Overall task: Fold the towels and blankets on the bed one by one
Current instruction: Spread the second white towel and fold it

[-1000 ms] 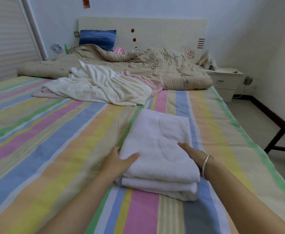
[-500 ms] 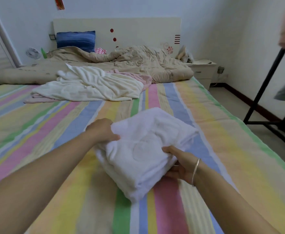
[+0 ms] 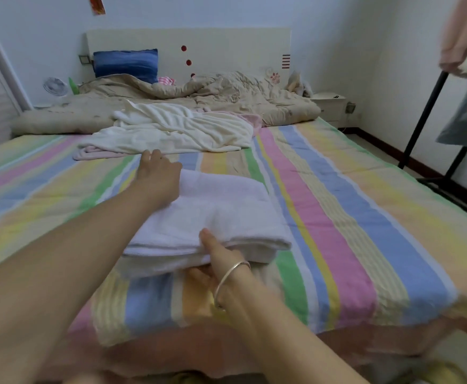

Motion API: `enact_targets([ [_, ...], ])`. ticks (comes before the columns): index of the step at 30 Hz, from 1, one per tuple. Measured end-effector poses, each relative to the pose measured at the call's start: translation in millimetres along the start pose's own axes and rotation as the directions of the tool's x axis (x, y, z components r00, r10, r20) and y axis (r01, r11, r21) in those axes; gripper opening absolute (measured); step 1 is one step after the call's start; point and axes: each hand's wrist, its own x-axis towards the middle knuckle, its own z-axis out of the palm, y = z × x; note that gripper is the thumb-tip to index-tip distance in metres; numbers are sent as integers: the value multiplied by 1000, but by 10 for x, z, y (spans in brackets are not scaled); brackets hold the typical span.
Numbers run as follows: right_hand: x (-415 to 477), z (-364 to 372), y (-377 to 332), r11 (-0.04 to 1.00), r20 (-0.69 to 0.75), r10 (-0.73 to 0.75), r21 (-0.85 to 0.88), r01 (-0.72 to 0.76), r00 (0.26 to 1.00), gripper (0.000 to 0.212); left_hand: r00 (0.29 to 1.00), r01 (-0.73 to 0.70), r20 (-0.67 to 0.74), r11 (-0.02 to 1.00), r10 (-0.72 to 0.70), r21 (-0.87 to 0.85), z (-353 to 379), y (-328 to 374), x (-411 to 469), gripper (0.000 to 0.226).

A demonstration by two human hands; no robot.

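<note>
— Since the folded white towel (image 3: pixel 213 214) is what matters, where does it lie?

— On the bed (image 3: pixel 365 217), on the striped sheet near the foot end, folded into a thick stack of layers.

— And the right hand (image 3: pixel 215 261)?

— It grasps the near edge of the stack: the thumb lies on top and the fingers go underneath. A silver bangle (image 3: pixel 231 282) sits on that wrist.

— The left hand (image 3: pixel 157 176)?

— It rests over the far left corner of the towel, back upward, with the fingers loose and reaching past the towel's edge onto the sheet. It holds nothing that I can see.

— What else is on the bed?

— Beyond the towel lies a crumpled cream blanket (image 3: pixel 177 128), and a pink towel (image 3: pixel 99 155) shows from under its left side. The left fingertips are just beside the cream blanket's near edge. Behind them a beige quilt (image 3: pixel 213 98) is bunched across the head end, with a blue pillow (image 3: pixel 125 63) against the headboard (image 3: pixel 226 48).

— And off the bed?

— A black clothes rack (image 3: pixel 426 115) with hanging garments stands on the right.
</note>
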Motion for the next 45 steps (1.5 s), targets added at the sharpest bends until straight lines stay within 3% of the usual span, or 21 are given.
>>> enact_targets([
  [2, -46, -24, 25, 991, 2, 68, -115, -68, 998, 48, 991, 5, 133, 979, 22, -203, 391, -33, -142, 56],
  [4, -93, -164, -82, 907, 55, 193, -392, -157, 980, 54, 957, 54, 283, 917, 66, -396, 770, 43, -361, 67],
  [7, -148, -320, -415, 535, 138, 394, -838, -105, 909, 59, 965, 88, 258, 871, 46, -483, 1094, 193, -531, 66],
  [8, -134, -303, -537, 432, 147, 337, -902, -14, 930, 53, 973, 86, 230, 867, 33, -490, 1113, 227, -544, 65],
  [10, 57, -161, -753, 246, 203, -50, -947, 209, 978, 43, 979, 87, 203, 867, 17, -490, 1127, 251, -514, 65],
  [13, 408, 202, -964, -126, 387, -575, -913, 389, 721, 31, 981, 101, 195, 891, -14, -442, 1160, 274, -518, 66],
  [14, 521, 314, -1009, -253, 450, -612, -891, 378, 651, 30, 983, 103, 182, 894, -24, -437, 1176, 288, -532, 68],
  [15, 640, 394, -1024, -354, 490, -583, -871, 340, 648, 37, 985, 103, 168, 891, -31, -443, 1192, 293, -564, 71],
  [19, 1096, 385, -942, -584, 420, -314, -792, 176, 851, 60, 995, 90, 83, 865, -56, -494, 1214, 297, -606, 93],
  [21, 1349, 138, -891, -523, 304, -211, -838, 155, 929, 64, 996, 77, 76, 870, -45, -486, 1221, 314, -600, 93],
  [25, 1599, -433, -861, -105, 99, -180, -991, 81, 979, 80, 996, 69, 80, 887, -36, -457, 1171, 367, -626, 73],
  [27, 1538, -574, -838, 36, 93, -194, -994, 102, 977, 87, 998, 63, 44, 866, -48, -496, 1150, 360, -634, 66],
  [30, 1328, -634, -800, 179, 163, -225, -962, 206, 961, 92, 974, 51, -121, 702, -193, -710, 1100, 296, -724, 61],
  [32, 1182, -669, -797, 233, 197, -258, -937, 259, 946, 95, 896, 107, -178, 586, -408, -803, 1032, 226, -848, 46],
  [33, 1112, -683, -808, 253, 206, -266, -927, 275, 942, 97, 838, 194, -151, 546, -523, -815, 999, 172, -924, 42],
  [35, 1041, -740, -823, 316, 158, -258, -918, 238, 953, 103, 774, 443, 92, 432, -626, -786, 922, 18, -1104, 44],
  [37, 973, -790, -831, 375, 80, -225, -913, 162, 971, 99, 710, 665, 491, 252, -504, -703, 948, -125, -1235, 63],
  [39, 836, -749, -772, 413, 30, -196, -904, 111, 980, 100, 663, 720, 712, -65, -231, -691, 935, -274, -1382, 83],
  [40, 808, -700, -732, 423, 14, -215, -900, 105, 977, 111, 669, 712, 732, -170, -129, -681, 938, -326, -1425, 86],
  [42, 1006, -718, -623, 379, 40, -286, -913, 151, 958, 135, 687, 701, 726, -230, -34, -675, 900, -347, -1466, 68],
  [45, 1217, -520, -405, 256, 119, -308, -945, 202, 944, 122, 709, 657, 702, -299, -66, -692, 818, -546, -1565, 43],
])
